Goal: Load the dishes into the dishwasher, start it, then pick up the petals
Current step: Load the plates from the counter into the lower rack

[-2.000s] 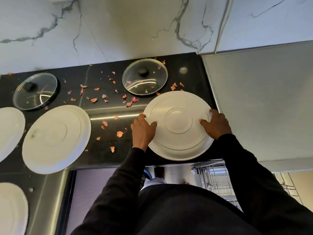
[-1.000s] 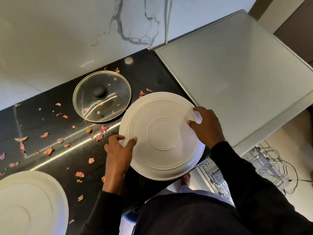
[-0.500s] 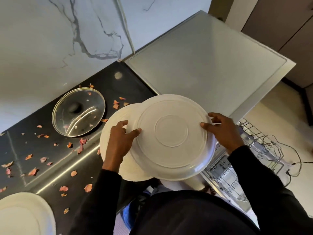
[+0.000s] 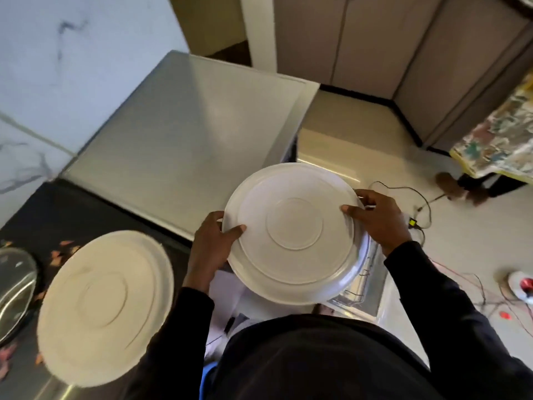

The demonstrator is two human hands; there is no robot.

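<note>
**Q:** What is closest?

**A:** Two dark sleeves reach forward. The left hand (image 4: 212, 249) and right hand (image 4: 377, 220) grip opposite edges of a white plate (image 4: 291, 232). The thumbs lie on top and the fingers curl under the rim. The plate is in the air in front of the body, off the counter.

**Q:** Which way does it face?

**A:** Underside up, with the foot ring toward the camera, and roughly level. It is round, so it has no long axis.

**Q:** What is below it?

**A:** A wire rack (image 4: 360, 281) shows just under its right edge.

**Q:** Which step is this?

**A:** Loading, I judge. The next move likely calls for tipping the plate on edge and lowering it between the rack's tines.

**Q:** And further off?

**A:** To the left, a second plate (image 4: 106, 307) lies on the dark counter (image 4: 57, 209), near a glass lid (image 4: 14, 287) and scattered petals (image 4: 62, 249). Beyond is a grey steel top (image 4: 178, 134), then pale floor (image 4: 360, 140) with cables.
</note>
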